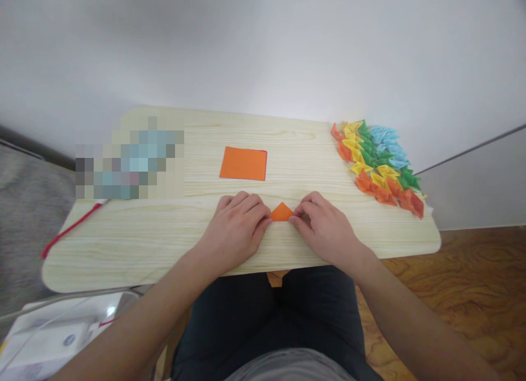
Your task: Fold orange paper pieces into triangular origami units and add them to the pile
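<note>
A small folded orange paper piece [281, 212] lies on the light wooden table [164, 238] near its front edge, showing as a triangle between my hands. My left hand [237, 227] has its fingers curled and pinches the piece's left corner. My right hand [324, 227] is curled too and pinches the right corner. Part of the paper is hidden under my fingers. A flat orange paper square [244, 163] lies beyond my hands, in the middle of the table.
Several folded paper pieces [378, 161] in orange, yellow, green and blue are piled at the table's far right. A blurred-out patch [129, 164] covers the far left. A red cord [69, 228] hangs off the left edge. White things [53, 337] lie low left.
</note>
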Demonstrator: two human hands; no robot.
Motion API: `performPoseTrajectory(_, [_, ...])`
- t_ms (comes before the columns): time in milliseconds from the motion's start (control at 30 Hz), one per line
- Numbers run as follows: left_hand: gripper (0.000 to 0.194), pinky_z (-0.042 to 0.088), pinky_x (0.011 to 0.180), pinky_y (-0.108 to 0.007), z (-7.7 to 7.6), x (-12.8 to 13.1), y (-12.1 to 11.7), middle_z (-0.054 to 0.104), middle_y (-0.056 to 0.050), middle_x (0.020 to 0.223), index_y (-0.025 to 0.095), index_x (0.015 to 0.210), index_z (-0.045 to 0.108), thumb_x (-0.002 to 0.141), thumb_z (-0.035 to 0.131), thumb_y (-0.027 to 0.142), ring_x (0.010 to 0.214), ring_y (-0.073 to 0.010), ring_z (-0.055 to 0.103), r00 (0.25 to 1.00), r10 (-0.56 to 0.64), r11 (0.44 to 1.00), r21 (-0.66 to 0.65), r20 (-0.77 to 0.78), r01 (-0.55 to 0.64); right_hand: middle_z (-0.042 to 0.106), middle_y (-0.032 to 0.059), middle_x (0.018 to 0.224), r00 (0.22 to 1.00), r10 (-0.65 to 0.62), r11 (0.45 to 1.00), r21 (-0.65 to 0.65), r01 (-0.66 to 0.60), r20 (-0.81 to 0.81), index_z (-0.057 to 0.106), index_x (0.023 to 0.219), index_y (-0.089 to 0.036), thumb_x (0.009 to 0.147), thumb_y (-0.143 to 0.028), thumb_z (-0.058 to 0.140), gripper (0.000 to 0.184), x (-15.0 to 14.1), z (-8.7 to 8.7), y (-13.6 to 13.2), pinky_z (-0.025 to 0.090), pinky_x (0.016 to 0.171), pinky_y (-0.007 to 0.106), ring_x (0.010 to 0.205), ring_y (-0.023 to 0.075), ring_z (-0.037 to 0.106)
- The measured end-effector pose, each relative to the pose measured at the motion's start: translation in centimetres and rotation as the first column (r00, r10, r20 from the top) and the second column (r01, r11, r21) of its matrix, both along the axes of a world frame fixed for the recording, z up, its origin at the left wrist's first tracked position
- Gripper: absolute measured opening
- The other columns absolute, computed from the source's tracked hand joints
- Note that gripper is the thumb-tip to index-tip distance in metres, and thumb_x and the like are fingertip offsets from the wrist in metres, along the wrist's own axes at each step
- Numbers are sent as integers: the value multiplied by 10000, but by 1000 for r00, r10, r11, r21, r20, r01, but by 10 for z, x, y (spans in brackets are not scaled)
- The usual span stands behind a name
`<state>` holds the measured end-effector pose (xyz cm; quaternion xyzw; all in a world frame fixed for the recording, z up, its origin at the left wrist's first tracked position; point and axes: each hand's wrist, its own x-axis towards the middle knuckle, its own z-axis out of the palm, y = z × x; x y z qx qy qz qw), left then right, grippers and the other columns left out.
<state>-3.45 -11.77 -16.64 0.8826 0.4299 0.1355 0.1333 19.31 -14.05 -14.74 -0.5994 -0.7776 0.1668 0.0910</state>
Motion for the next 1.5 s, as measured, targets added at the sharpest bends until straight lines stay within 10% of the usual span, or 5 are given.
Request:
performPoseTrajectory(900, [250,387,751,-433,7,16,19,731,-96,929,203,830,631,986,567,388,914,-305,654,988,15,999,-42,-153,-21,649,169,1024,947,140,990,-14,-141,288,726,901,-166,1005,-286,547,239,-10,15,18,505,766,452,937,332,641])
performPoseTrajectory(1500, [119,354,791,-412,-1,7,19,755,-28,943,272,1017,649,987,590,371,960,-276,645,1000,12,995,-94,-20,-14,690,33,974,974,-18,1000,-6,17,-225,745,957,-246,925,-255,720,41,16,-17,13,471,905,371,1004,238,620])
